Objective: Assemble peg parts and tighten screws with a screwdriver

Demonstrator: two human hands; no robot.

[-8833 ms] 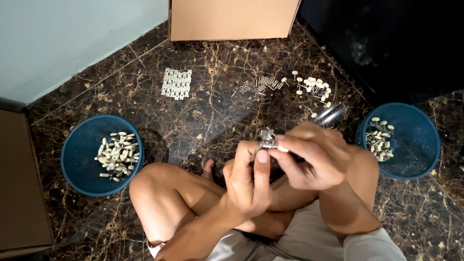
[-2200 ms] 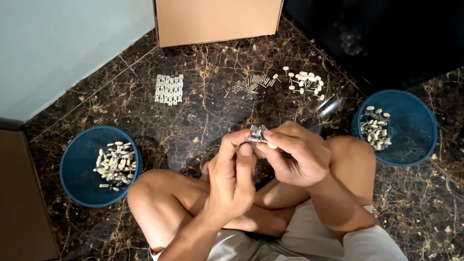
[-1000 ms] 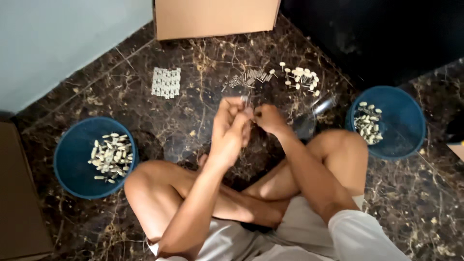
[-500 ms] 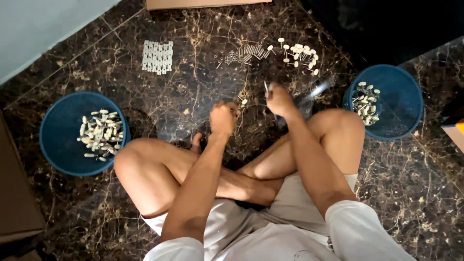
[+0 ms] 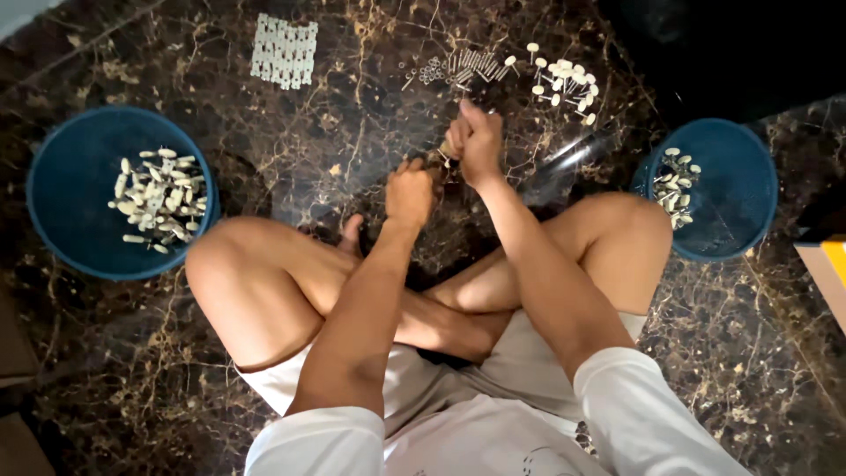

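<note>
**Dark marble floor, both hands closed over a small part**

Brown-veined marble floor (image 5: 159, 370) fills the view from your head camera, looking down past your crossed bare legs. Both of your arms reach straight forward over your knees, forearms nearly side by side, elbows low. Your left hand (image 5: 410, 189) is curled into a loose fist, knuckles up, close to the floor. Your right hand (image 5: 474, 141) sits just beyond it and slightly higher, also closed tight, fingers wrapped inward. The two hands touch or nearly touch, and a small pale part (image 5: 443, 157) shows in the gap between them; which fingers pinch it cannot be told.

Just beyond your right hand lies a row of small metal pins (image 5: 467, 66), and beside those a scatter of white mushroom-shaped pieces (image 5: 564, 81). A white gridded sheet (image 5: 284, 51) lies further to your left on the floor. A blue bowl (image 5: 62, 229) of pale pieces stands well off to your left, near your left knee. Another blue bowl (image 5: 740, 203) with fewer pale pieces stands to your right, beside your right knee.
</note>
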